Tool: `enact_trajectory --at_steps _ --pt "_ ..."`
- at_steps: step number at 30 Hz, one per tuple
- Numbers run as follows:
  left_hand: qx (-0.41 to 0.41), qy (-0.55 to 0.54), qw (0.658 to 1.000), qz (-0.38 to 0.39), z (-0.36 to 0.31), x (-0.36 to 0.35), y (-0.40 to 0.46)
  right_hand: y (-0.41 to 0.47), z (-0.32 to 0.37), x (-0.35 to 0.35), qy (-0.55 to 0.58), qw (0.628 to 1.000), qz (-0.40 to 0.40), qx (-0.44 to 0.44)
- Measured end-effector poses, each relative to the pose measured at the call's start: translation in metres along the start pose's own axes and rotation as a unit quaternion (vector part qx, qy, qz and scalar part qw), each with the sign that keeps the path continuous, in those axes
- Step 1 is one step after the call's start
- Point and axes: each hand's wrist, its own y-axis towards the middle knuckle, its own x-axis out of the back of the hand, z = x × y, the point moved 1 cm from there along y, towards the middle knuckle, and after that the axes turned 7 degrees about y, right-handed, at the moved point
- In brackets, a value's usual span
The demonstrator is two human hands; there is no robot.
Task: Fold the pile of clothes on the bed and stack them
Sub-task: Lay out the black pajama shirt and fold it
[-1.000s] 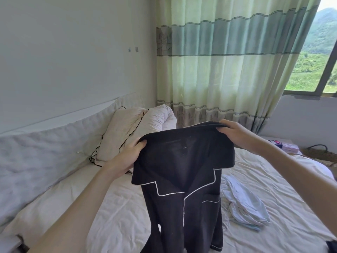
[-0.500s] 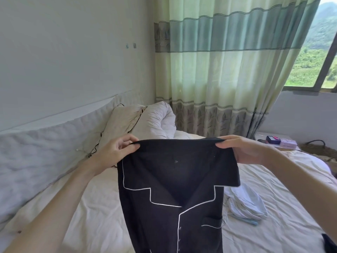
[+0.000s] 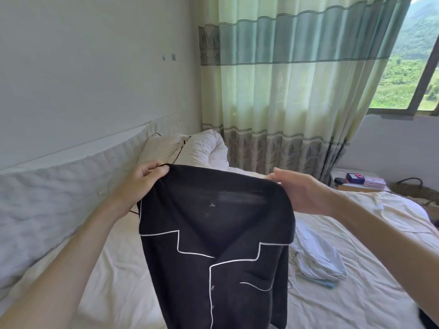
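Over the bed (image 3: 123,276), in mid-air in front of me, I hold the black shirt (image 3: 213,252) up by its shoulders; collar and white piping face me, buttons run down the front, hem drops out of view below; left hand (image 3: 142,179) pinches the left shoulder seam, thumb and fingers pressed together on the cloth; right hand (image 3: 301,191) is at the right shoulder, fingers look fairly loose along the top edge, I cannot tell how firmly they pinch from here; shirt hangs clear of the mattress at the top, lower part not visible.

Step, as I judge it: squaring up this one garment before the fold, nothing folded in it yet; a pale blue garment (image 3: 316,260) lies crumpled on the bed to the right, unfolded too; no stack in view, so the task looks early.

Next move probably calls for laying the shirt face down flat on the near sheet, keeping both shoulders level so it lands without creases, then sleeves in; right hand likely needs a surer hold first, or that side may slip.
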Motion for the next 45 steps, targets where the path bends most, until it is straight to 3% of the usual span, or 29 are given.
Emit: enact_trajectory --at_steps 3,6,9,12,14,18,20,22,26,29,31,33,35,37,41,43,45 --pt "-0.011 0.015 1.000 -0.009 -0.003 0.003 0.001 -0.001 0.005 -0.004 0.023 1.000 -0.004 0.014" --pt "-0.031 0.054 0.998 -0.030 -0.003 0.006 0.002 -0.001 0.006 -0.012 -0.089 0.994 -0.037 0.050" --pt "-0.047 0.049 0.997 -0.045 -0.004 0.004 0.000 0.003 0.004 -0.021 -0.344 0.922 -0.146 0.100" --pt "-0.051 0.030 0.998 -0.023 -0.013 0.000 -0.004 0.008 0.004 -0.021 -0.410 0.866 -0.236 0.160" --pt "-0.051 0.026 0.997 0.044 -0.020 0.000 -0.010 0.010 0.004 -0.016 -0.388 0.861 -0.275 0.181" --pt "0.003 -0.020 0.955 0.295 -0.023 0.015 -0.022 0.013 0.006 -0.004 -0.243 0.904 -0.314 0.158" --pt "0.017 -0.003 0.940 0.340 -0.020 0.017 -0.028 0.013 0.009 -0.002 -0.175 0.920 -0.313 0.156" --pt "0.034 0.025 0.954 0.298 -0.013 0.011 -0.029 0.012 0.013 -0.003 -0.128 0.930 -0.303 0.161" --pt "0.043 0.041 0.994 0.087 -0.004 -0.004 -0.023 0.010 0.018 -0.004 -0.081 0.959 -0.229 0.144" --pt "-0.002 0.098 0.995 -0.017 -0.005 -0.009 -0.018 -0.001 0.022 -0.003 -0.082 0.987 -0.106 0.094" --pt "-0.030 0.136 0.988 -0.060 -0.005 -0.012 -0.015 -0.007 0.021 -0.002 -0.122 0.986 -0.072 0.091" --pt "-0.044 0.171 0.981 -0.083 -0.004 -0.015 -0.014 -0.010 0.016 -0.001 -0.214 0.965 -0.114 0.098" --pt "-0.044 0.198 0.976 -0.079 -0.001 -0.020 -0.015 -0.009 0.012 0.001 -0.351 0.899 -0.223 0.139" --pt "-0.045 0.213 0.973 -0.072 -0.001 -0.026 -0.020 -0.009 0.010 0.004 -0.415 0.835 -0.312 0.182" --pt "-0.069 0.236 0.965 -0.093 -0.010 -0.033 -0.031 -0.014 0.000 0.015 -0.513 0.722 -0.387 0.256" --pt "-0.075 0.221 0.969 -0.080 -0.016 -0.034 -0.041 -0.012 -0.009 0.021 -0.495 0.728 -0.398 0.261" --pt "-0.083 0.196 0.976 -0.046 -0.020 -0.036 -0.052 -0.010 -0.018 0.025 -0.399 0.801 -0.384 0.228"
